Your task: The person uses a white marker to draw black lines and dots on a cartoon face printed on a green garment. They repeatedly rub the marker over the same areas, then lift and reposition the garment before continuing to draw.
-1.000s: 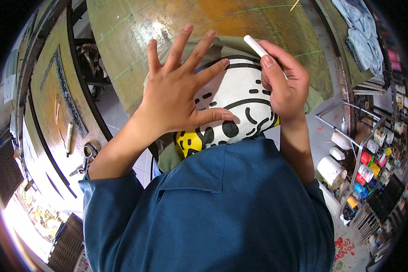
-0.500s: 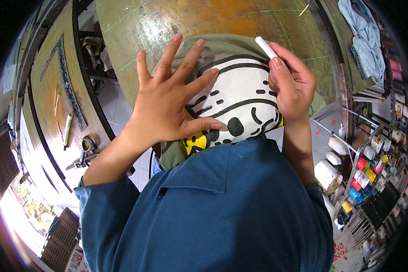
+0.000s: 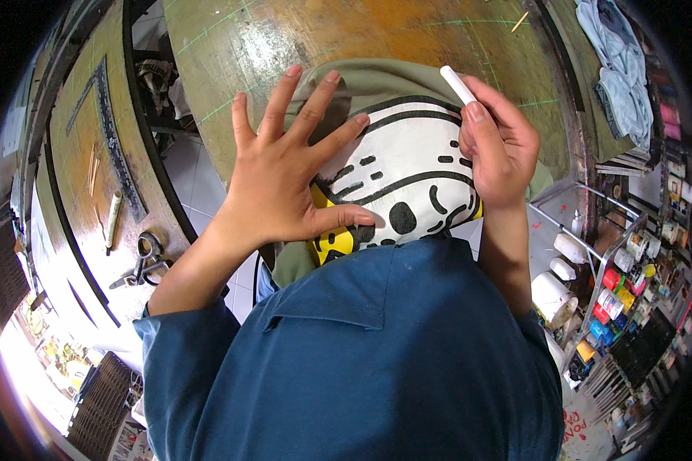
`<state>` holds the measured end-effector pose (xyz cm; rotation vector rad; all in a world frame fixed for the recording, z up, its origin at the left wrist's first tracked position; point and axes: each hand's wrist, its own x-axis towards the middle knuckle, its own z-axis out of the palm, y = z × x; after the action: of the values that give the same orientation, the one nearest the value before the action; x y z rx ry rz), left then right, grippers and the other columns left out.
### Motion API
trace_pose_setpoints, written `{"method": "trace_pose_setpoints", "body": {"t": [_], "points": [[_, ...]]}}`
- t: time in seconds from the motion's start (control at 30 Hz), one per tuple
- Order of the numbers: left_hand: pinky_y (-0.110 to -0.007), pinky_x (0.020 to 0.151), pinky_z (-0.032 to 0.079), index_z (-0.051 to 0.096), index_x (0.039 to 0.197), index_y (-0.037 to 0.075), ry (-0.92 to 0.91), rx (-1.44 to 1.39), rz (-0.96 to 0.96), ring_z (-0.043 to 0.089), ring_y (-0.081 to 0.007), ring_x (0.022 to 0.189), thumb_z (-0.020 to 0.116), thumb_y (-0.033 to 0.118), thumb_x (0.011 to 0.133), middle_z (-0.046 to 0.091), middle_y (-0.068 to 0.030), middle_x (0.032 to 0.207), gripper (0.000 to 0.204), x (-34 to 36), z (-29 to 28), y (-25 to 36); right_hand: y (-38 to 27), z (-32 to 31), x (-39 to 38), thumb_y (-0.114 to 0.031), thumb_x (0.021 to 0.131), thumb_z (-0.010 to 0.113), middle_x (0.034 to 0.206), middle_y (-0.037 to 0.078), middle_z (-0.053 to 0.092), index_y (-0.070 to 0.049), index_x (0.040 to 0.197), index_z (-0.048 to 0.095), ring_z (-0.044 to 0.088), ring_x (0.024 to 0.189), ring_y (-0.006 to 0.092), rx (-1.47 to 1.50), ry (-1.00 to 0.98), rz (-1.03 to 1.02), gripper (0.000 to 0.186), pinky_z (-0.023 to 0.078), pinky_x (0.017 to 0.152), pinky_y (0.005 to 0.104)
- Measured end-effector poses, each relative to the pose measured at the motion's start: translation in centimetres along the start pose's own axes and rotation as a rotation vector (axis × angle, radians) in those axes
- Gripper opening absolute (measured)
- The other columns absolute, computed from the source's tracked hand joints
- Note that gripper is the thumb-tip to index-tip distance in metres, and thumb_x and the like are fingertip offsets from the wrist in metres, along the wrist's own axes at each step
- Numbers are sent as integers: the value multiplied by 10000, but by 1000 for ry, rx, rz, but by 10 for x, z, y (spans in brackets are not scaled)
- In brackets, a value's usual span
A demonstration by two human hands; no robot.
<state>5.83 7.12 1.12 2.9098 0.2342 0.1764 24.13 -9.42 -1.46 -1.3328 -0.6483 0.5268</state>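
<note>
An olive-green cloth, which looks like a garment, lies at the near edge of the table. It carries a large white, black and yellow cartoon print. My left hand rests flat on the print's left side, fingers spread wide and the fingertips reaching onto the green fabric. Between the thumb and fingers of my right hand is a slim white pen-like stick, its upper end pointing up and left. The lower end is hidden inside the hand. The print's lowest part disappears behind my blue shirt.
The worn wooden table bears green lines and a small thin stick. On a side table at left lie black scissors, a dark L-shaped ruler and a pale marker-like tube. Light-blue cloth and paint containers are at right.
My right hand has shifted very slightly right with the white stick. My left hand keeps its spread pose on the print.
</note>
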Motion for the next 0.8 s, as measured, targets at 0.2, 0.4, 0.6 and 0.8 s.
{"method": "trace_pose_setpoints", "body": {"t": [0.2,0.4,0.6,0.8], "points": [[-646,1048,18,593,1282,273,-23,65,6,183,-387,1408,468,872,652,368,-137,1479,879,-11,-15,-10,0,0,0,-37,906,586,765,-20,605,42,1117,639,445,608,5,-7,17,-3,232,338,534,162],[-579,1040,167,569,1293,150,388,-247,-58,369,-378,1316,624,676,717,452,-122,1414,781,-4,4,-10,0,1,-1,-38,902,587,797,7,624,45,1114,641,482,640,25,-52,27,8,235,382,564,175],[-633,1016,195,422,1395,108,190,-425,29,461,-353,1257,612,717,688,510,-87,1369,952,-6,7,-2,-14,30,-9,-26,850,622,820,123,669,60,1034,655,627,692,162,-478,3,-179,206,479,629,255],[-677,1000,171,325,1459,127,91,-280,42,407,-369,1287,507,832,652,609,-65,1242,1086,-6,7,-3,-17,48,-15,-6,819,588,737,178,607,34,986,638,609,630,342,-815,-136,-302,179,471,562,376]]}}
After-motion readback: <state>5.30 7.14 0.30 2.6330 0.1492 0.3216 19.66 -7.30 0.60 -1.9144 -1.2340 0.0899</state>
